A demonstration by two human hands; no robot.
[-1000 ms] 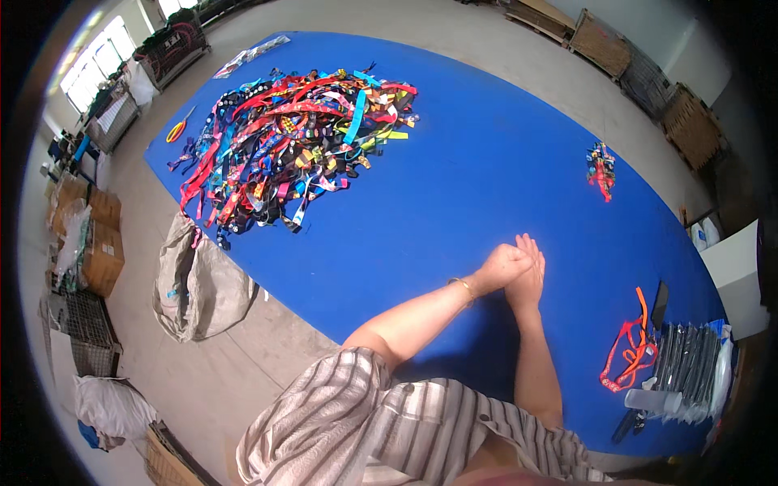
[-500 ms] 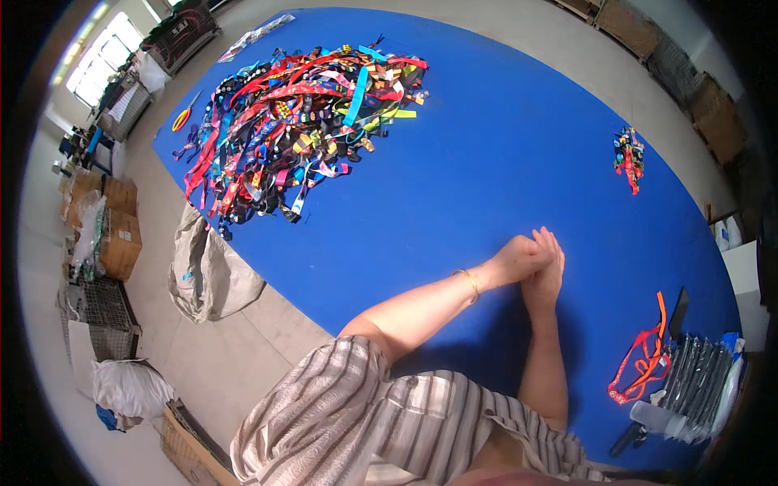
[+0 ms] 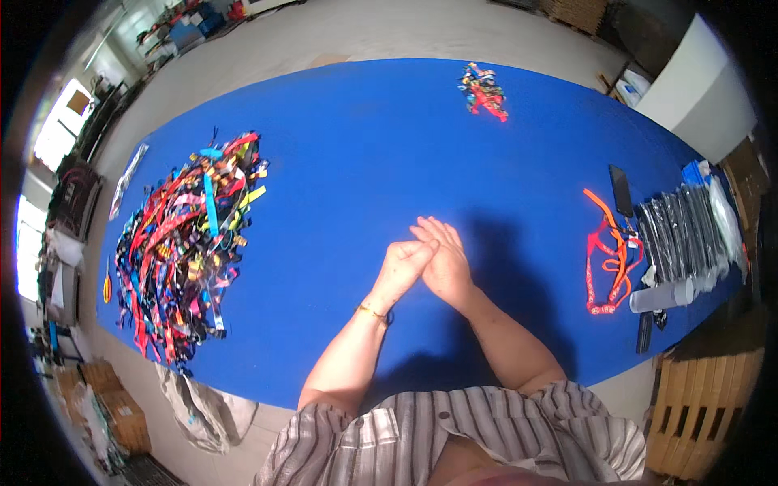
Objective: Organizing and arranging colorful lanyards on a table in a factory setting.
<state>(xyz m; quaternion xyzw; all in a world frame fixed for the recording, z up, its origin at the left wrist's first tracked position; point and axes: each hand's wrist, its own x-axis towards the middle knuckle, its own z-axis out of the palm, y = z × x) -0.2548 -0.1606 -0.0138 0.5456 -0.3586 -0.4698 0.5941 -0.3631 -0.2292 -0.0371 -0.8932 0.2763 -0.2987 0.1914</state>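
Note:
Above the middle of the blue table [image 3: 340,211], my two hands are pressed together. My left hand [image 3: 403,266], a gold bracelet [image 3: 374,312] at its wrist, is curled closed against the palm side of the other. My right hand [image 3: 448,263] has its fingers stretched out past the left knuckles. No object shows between them. To the left lies a big heap of colourful straps [image 3: 182,251]. At the right are red and orange straps [image 3: 613,259] in a loose tangle, beside a row of dark items in clear plastic bags [image 3: 685,231].
A small bundle of colourful straps [image 3: 485,93] lies at the far edge. Yellow-handled scissors [image 3: 107,289] rest at the left edge. A black flat object [image 3: 621,190] and a translucent cylinder [image 3: 662,296] lie at the right. A pale sack [image 3: 198,409] and cardboard boxes [image 3: 117,409] stand on the floor.
The view has swung to the right, so the strap heap sits farther left and the bagged items show more fully. My hands remain together, with the right fingers more spread out.

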